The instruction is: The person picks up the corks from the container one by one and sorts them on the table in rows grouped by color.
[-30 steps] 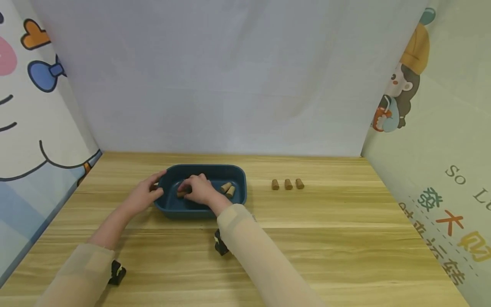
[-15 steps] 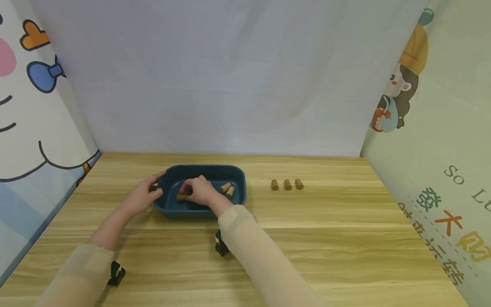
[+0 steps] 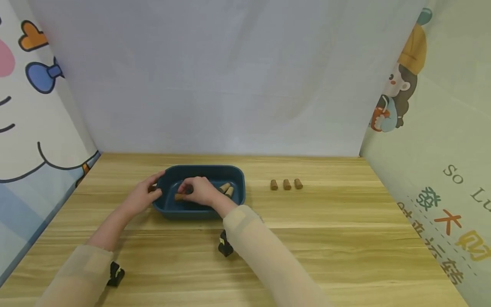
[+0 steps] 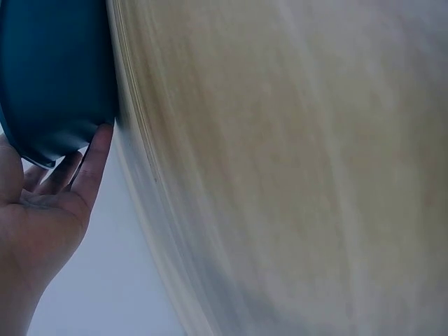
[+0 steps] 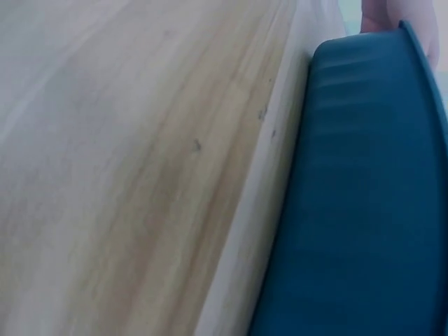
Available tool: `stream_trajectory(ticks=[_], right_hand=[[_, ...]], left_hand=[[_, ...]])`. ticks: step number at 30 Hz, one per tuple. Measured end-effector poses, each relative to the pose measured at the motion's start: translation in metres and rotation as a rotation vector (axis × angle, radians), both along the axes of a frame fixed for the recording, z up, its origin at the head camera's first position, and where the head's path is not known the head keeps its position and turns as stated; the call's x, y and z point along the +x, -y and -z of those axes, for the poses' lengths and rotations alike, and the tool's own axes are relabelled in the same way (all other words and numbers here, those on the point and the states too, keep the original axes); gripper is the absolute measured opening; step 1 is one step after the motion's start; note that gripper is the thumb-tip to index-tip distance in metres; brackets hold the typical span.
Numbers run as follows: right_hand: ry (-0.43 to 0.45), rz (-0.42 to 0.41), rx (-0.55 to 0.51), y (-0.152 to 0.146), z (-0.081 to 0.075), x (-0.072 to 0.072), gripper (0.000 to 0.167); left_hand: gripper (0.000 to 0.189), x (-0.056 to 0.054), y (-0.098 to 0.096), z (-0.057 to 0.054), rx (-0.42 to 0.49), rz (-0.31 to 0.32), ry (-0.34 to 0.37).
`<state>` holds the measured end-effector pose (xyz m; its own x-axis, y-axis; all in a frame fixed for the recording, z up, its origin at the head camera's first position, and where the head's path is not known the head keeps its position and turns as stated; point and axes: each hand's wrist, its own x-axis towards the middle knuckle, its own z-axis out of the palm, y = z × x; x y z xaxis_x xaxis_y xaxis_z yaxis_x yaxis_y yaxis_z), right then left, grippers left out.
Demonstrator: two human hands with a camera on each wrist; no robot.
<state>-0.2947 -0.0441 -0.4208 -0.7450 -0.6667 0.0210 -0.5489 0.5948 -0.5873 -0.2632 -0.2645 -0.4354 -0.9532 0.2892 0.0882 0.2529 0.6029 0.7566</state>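
In the head view a dark blue rectangular basin (image 3: 199, 215) stands on the wooden table, left of the middle. My left hand (image 3: 142, 196) rests against its left end, thumb towards the front and fingers towards the back. The left wrist view shows extended fingers (image 4: 92, 164) touching the outer wall. Reaching inside, my right hand (image 3: 202, 192) pinches a brown tapered cork stopper (image 3: 179, 196) near the basin floor. Two lighter cork stoppers (image 3: 227, 189) lie at the right inside, partly covered by that hand. In the right wrist view the basin's side (image 5: 357, 182) hides the right hand's fingers.
Three cork stoppers (image 3: 287, 184) stand in a row on the table (image 3: 345, 221), right of the basin. A pale cloth (image 3: 230, 85) hangs behind the table's back edge. Printed cloths hang at the left and right sides.
My right hand stays inside the basin; its cork stopper now shows further left and the right forearm has shifted slightly right. The left hand keeps its place at the basin's end.
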Motion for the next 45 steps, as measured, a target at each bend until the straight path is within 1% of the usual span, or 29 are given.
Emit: stream_trajectory(ticks=[3,6,11,13,15,18,20,22,25,29,36,45], right_hand=[[-0.005,-0.003,-0.004,-0.002,-0.004,0.001,0.017],[0.009,0.003,-0.033,-0.005,-0.009,0.002,0.016],[0.081,0.013,-0.137,-0.009,-0.016,0.004,0.016],[0.091,0.012,-0.159,-0.011,-0.02,0.005,0.016],[0.091,0.012,-0.171,-0.014,-0.023,0.007,0.016],[0.068,0.015,-0.179,-0.019,-0.027,0.008,0.016],[0.072,0.022,-0.192,-0.023,-0.03,0.008,0.016],[0.09,0.028,-0.21,-0.027,-0.034,0.009,0.017],[0.146,0.034,-0.25,-0.034,-0.038,0.011,0.02],[0.181,0.039,-0.281,-0.044,-0.044,0.012,0.023],[0.169,0.023,-0.307,-0.059,-0.047,0.011,0.026],[0.142,-0.03,-0.28,-0.079,-0.05,0.012,0.033]], left_hand=[[0.061,0.0,0.001,0.0,0.005,0.007,0.006],[0.061,0.0,0.001,-0.002,0.007,0.013,0.014],[0.06,0.0,0.003,-0.003,-0.015,0.008,0.016],[0.061,0.0,0.004,-0.003,-0.017,0.008,0.016],[0.061,0.0,0.004,-0.003,-0.015,0.008,0.014],[0.061,0.0,0.003,-0.004,-0.004,0.009,0.013],[0.061,0.0,0.002,-0.004,-0.016,0.005,0.019],[0.061,0.001,0.002,-0.005,-0.031,0.001,0.029],[0.061,0.002,0.001,-0.005,-0.056,-0.006,0.048],[0.061,0.003,0.0,-0.006,-0.058,-0.004,0.055],[0.06,0.002,0.0,-0.005,-0.055,0.002,0.032],[0.061,0.002,-0.002,-0.004,-0.052,0.01,0.035]])
